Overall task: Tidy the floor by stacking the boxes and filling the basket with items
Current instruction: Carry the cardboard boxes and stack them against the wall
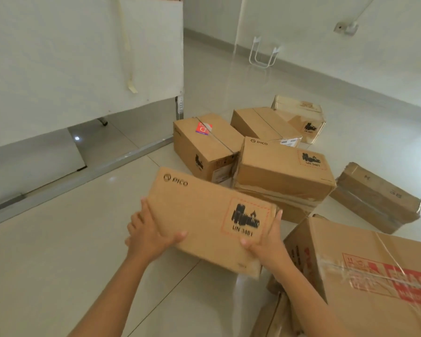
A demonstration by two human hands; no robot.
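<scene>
A flat brown cardboard box printed "PICO" and "UN 3481" [204,215] is held above the pale tiled floor [58,263], tilted, with its printed face toward the camera. The left hand [148,234] grips the box's near left edge: the thumb lies across the printed face and the fingers wrap round the side. The right hand [265,242] grips the near right corner in the same way, thumb on the printed face, fingers extended up along the right edge. Both hands are closed on the box and carry it between them.

Just beyond the held box, a second brown "PICO" cardboard box [284,171] rests on top of another brown carton [289,205], forming a stack of two. To the left of this stack, touching it, stands a brown carton with a red-and-white sticker on its top [204,142]. Behind the stack lies a brown carton with a white shipping label [263,125], and behind that a paler, worn carton with a black hazard mark [301,117]. To the right of the stack, apart from it, lies a darker taped carton marked "H" [377,198].

At the lower right, near the right forearm, stands a large brown carton with red "FRAGILE" tape [374,276].

A white panel on castors [71,57] stands on the left. A white wire rack [263,52] leans at the far wall.
</scene>
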